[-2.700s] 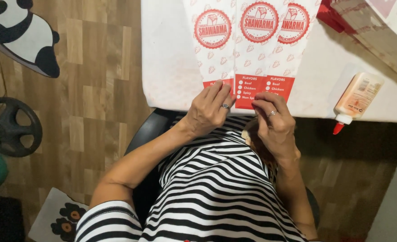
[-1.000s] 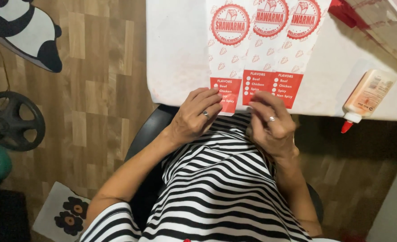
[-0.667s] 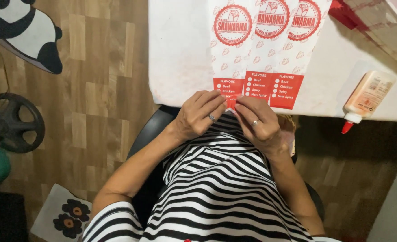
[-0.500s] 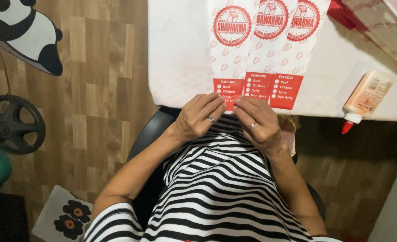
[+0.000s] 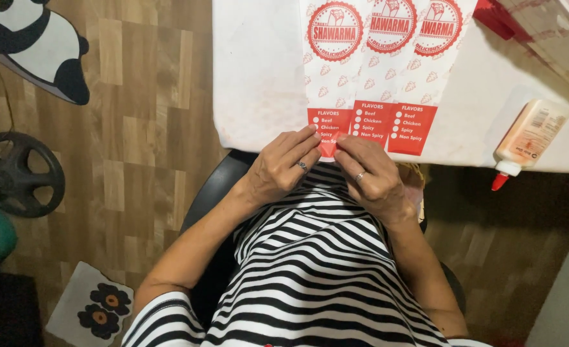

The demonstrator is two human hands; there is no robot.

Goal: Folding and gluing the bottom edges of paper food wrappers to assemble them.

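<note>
Three white paper sleeves [image 5: 374, 71] with red round prints and red bottom bands lie side by side, overlapping, on a white table [image 5: 258, 83]. Their red ends reach the table's near edge. My left hand [image 5: 281, 168] and my right hand [image 5: 371, 180] meet at the red bottom end of the leftmost sleeve [image 5: 328, 125]. The fingertips of both hands pinch its lower corner, which looks folded up. Each hand wears a ring.
A glue bottle [image 5: 530, 138] with a red tip lies at the table's near right edge. Red and brown card items [image 5: 541, 32] sit at the far right. On the wooden floor to the left are a panda-shaped mat [image 5: 34, 45], a black weight plate [image 5: 14, 173] and a flowered card [image 5: 95, 305].
My hands moved left from the middle and right sleeves to the leftmost sleeve's bottom end, and now pinch its corner together.
</note>
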